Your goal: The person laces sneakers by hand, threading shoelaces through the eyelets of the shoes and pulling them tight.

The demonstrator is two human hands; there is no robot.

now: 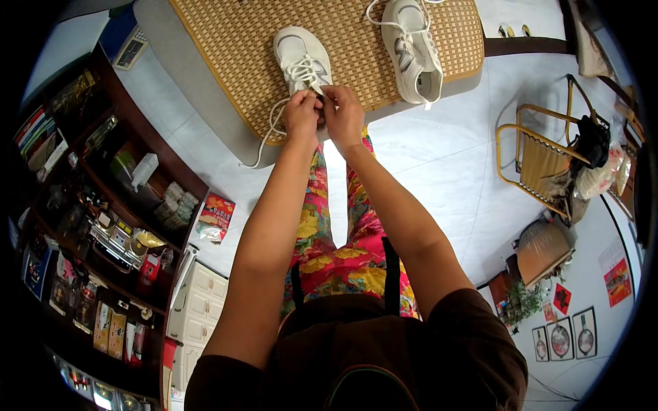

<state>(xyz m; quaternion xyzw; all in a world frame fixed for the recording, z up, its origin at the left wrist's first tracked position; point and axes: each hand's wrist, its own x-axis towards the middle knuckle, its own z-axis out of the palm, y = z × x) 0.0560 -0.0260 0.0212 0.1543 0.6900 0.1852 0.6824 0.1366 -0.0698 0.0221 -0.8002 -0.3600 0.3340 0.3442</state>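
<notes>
A white lace-up sneaker (pixel 293 46) lies on a woven mat (pixel 229 44), toe pointing away from me, its laces crossed over the front. My left hand (pixel 302 118) and my right hand (pixel 345 115) meet over its ankle opening, fingers pinched close together at the top of the lacing. Both appear to grip the shoelace (pixel 263 142), though the fingers hide the exact spot. One loose end trails left of my left hand over the mat's edge. To the right, a second white sneaker (pixel 413 58) rests with its opening toward me and its lace loose.
The mat covers a grey padded seat (pixel 205 85). A dark shelf unit (pixel 130 192) full of boxes and goods stands left, near a white drawer cabinet (pixel 202 301). A folding chair (pixel 534 161) with bags is on the right. Below my arms are my flowered trousers (pixel 356 257).
</notes>
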